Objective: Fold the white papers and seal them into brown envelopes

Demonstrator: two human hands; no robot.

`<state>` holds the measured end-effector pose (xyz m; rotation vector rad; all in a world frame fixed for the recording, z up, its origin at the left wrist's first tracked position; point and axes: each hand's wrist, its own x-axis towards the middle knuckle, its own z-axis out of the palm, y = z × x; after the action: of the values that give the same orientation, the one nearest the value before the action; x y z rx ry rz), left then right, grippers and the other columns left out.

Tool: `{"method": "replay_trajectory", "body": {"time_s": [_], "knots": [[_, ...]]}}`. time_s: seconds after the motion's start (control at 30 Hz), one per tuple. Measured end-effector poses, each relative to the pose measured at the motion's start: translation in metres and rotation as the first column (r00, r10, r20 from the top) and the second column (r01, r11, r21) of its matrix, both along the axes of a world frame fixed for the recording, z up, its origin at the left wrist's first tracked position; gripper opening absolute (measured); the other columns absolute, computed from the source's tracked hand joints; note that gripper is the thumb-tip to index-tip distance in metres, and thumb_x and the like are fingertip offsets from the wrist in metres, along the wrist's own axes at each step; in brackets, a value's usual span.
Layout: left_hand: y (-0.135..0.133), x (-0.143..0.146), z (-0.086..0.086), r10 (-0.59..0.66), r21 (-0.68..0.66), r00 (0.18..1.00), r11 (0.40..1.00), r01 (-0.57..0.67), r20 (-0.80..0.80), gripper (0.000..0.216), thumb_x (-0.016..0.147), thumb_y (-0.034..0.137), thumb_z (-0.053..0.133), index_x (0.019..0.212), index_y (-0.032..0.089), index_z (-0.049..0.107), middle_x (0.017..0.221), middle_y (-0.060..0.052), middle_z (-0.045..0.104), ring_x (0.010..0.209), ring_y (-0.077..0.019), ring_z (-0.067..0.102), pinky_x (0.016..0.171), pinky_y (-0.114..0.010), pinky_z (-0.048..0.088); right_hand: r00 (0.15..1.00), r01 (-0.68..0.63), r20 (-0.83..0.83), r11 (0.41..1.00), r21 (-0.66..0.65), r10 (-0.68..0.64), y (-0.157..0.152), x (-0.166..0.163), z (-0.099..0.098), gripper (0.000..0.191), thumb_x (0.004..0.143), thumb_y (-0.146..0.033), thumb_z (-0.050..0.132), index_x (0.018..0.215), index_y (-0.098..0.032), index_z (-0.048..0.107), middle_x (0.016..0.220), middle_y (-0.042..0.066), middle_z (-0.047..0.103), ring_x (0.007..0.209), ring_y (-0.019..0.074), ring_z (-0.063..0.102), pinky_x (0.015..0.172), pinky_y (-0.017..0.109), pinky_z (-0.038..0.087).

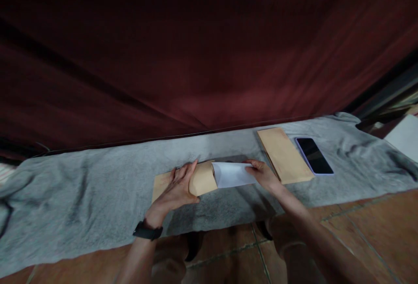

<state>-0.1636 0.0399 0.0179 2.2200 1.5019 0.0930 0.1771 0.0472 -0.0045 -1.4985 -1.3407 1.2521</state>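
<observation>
A brown paper envelope lies across the middle of the grey cloth, its open end to the right. My left hand spans it from above, thumb at the near edge and fingers at the far edge. A white sheet of paper is partly inside the envelope and sticks out to the right. My right hand pinches the outer end of that paper between thumb and fingers. How far the paper reaches inside is hidden.
To the right lie a stack of brown envelopes and a phone in a lilac case. Grey cloth covers the low surface. A dark red curtain hangs behind. Tiled floor shows in front, and a white object at far right.
</observation>
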Motion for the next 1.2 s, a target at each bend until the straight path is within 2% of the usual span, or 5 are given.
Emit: {"method": "replay_trajectory", "body": {"time_s": [0.4,0.6,0.8,1.07,1.2], "knots": [[-0.001,-0.001,-0.003,-0.03,0.059,0.999,0.998,0.032,-0.025,0.129,0.062,0.035,0.081,0.161,0.034,-0.001,0.158,-0.012,0.032,0.151,-0.0355,0.026,0.123,-0.057,0.008,0.995,-0.077,-0.066,0.992,-0.104,0.07,0.003,0.001,-0.003,0.015,0.07,-0.029,0.057,0.076,-0.018,0.065,0.061,0.0,0.065,0.052,0.0166,0.059,0.042,0.025,0.048],[-0.002,0.011,0.003,-0.041,0.047,0.998,0.998,0.042,-0.037,0.126,0.064,0.034,0.081,0.162,0.032,0.001,0.159,-0.013,0.032,0.15,-0.0357,0.026,0.123,-0.058,0.009,0.99,-0.119,-0.087,0.989,-0.091,0.111,0.002,-0.01,-0.004,0.017,0.074,-0.028,0.057,0.084,-0.018,0.066,0.066,0.001,0.067,0.053,0.017,0.06,0.045,0.025,0.047],[-0.002,0.021,0.009,-0.066,0.042,0.998,0.997,0.066,-0.012,0.124,0.064,0.032,0.081,0.162,0.032,0.004,0.157,-0.013,0.034,0.15,-0.0345,0.027,0.123,-0.059,0.009,0.994,-0.095,0.061,0.993,0.074,0.09,0.002,-0.028,-0.012,0.02,0.074,-0.023,0.056,0.091,-0.02,0.065,0.086,0.002,0.071,0.078,0.018,0.064,0.072,0.028,0.05],[0.0,0.023,0.003,-0.078,0.044,0.997,0.996,0.077,0.003,0.127,0.063,0.032,0.082,0.162,0.032,0.002,0.159,-0.013,0.031,0.151,-0.0354,0.024,0.123,-0.059,0.007,0.993,-0.095,0.065,0.995,0.007,0.094,0.008,-0.014,-0.011,0.025,0.078,-0.04,0.058,0.062,-0.022,0.054,0.055,-0.005,0.049,0.054,0.0123,0.048,0.053,0.023,0.036],[0.0,0.03,0.002,-0.106,0.037,0.994,0.994,0.106,0.004,0.127,0.063,0.032,0.082,0.162,0.032,0.002,0.161,-0.013,0.03,0.152,-0.0353,0.024,0.124,-0.06,0.006,0.982,-0.126,0.152,0.99,0.07,0.115,0.005,-0.026,-0.007,0.022,0.08,-0.036,0.061,0.065,-0.02,0.064,0.061,-0.003,0.059,0.06,0.0126,0.053,0.058,0.024,0.037]]}}
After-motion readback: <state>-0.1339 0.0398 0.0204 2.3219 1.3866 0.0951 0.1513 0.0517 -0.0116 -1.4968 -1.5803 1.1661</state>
